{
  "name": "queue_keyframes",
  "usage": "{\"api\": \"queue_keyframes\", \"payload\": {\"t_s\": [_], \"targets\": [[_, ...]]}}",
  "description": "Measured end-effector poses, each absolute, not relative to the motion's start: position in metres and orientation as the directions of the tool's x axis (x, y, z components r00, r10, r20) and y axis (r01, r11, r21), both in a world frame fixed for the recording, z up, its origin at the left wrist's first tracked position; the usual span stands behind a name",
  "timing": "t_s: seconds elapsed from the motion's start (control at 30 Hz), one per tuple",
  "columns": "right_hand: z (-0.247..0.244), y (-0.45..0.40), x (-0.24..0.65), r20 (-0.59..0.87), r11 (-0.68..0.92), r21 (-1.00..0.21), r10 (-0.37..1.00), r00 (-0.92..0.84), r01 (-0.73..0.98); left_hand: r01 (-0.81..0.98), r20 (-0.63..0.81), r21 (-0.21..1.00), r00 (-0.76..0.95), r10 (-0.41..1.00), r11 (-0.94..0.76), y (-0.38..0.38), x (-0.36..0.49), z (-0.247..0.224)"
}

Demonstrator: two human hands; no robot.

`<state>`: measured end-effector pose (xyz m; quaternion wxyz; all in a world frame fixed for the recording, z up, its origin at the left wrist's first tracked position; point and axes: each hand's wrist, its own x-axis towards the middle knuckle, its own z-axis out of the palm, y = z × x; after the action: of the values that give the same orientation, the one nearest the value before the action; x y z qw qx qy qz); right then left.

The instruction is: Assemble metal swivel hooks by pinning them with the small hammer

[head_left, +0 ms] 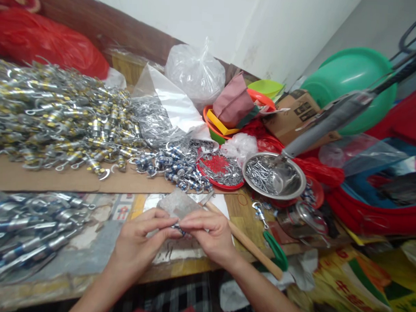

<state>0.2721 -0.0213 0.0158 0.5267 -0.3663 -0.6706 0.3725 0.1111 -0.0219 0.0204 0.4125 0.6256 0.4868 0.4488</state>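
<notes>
My left hand [144,233] and my right hand [208,229] meet near the front edge of the table, fingertips pinched together. Between them is a small blue-and-silver metal part [177,226], mostly hidden by the fingers. Just behind the hands lies a grey metal block [179,203]. A hammer with a wooden handle [255,249] rests beside my right hand, its handle slanting toward the front edge. Blue-ringed hook bolts [180,166] are heaped behind the block. A single hook bolt [259,214] lies apart on the right.
Yellow-ringed hook bolts [76,119] form a big pile at the back left, and larger blue-ringed bolts [31,227] lie front left. A red plate [216,165] and a steel bowl [273,176] hold small metal pins. A grey-handled pole [325,123] slants over the bowl. Green basins [350,88] stand behind.
</notes>
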Motion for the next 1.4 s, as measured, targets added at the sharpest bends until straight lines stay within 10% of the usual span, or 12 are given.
{"api": "queue_keyframes", "payload": {"t_s": [0.27,0.47,0.6,1.07,1.17,1.23,1.4], "targets": [[0.023,-0.036,0.275,0.496,0.529,-0.816,0.848,-0.184,0.235,0.096,0.049,0.994,0.051,0.998,-0.054,-0.025,0.111,0.025],[0.026,-0.045,0.287,0.699,0.813,-0.334,0.553,-0.454,0.476,0.120,0.056,0.991,0.091,0.994,-0.067,-0.024,0.109,0.030],[0.030,-0.042,0.290,0.707,0.848,-0.226,0.482,-0.518,0.480,0.239,0.142,0.956,0.128,0.982,-0.170,-0.022,0.107,0.034],[0.035,-0.036,0.286,0.420,0.492,-0.758,0.871,-0.255,0.429,-0.073,-0.274,0.957,0.099,0.957,0.281,-0.031,0.117,0.022],[0.040,-0.001,0.305,0.305,0.377,-0.580,0.923,-0.236,0.723,-0.116,-0.291,0.945,0.121,0.949,0.305,-0.030,0.118,0.020],[0.039,0.034,0.324,0.256,0.106,-0.251,0.966,-0.039,0.962,-0.129,-0.302,0.939,0.139,0.943,0.320,-0.029,0.118,0.022],[0.024,0.104,0.348,0.112,-0.027,-0.043,0.993,0.032,0.999,-0.141,-0.359,0.913,0.173,0.917,0.384,-0.026,0.117,0.026]]}}
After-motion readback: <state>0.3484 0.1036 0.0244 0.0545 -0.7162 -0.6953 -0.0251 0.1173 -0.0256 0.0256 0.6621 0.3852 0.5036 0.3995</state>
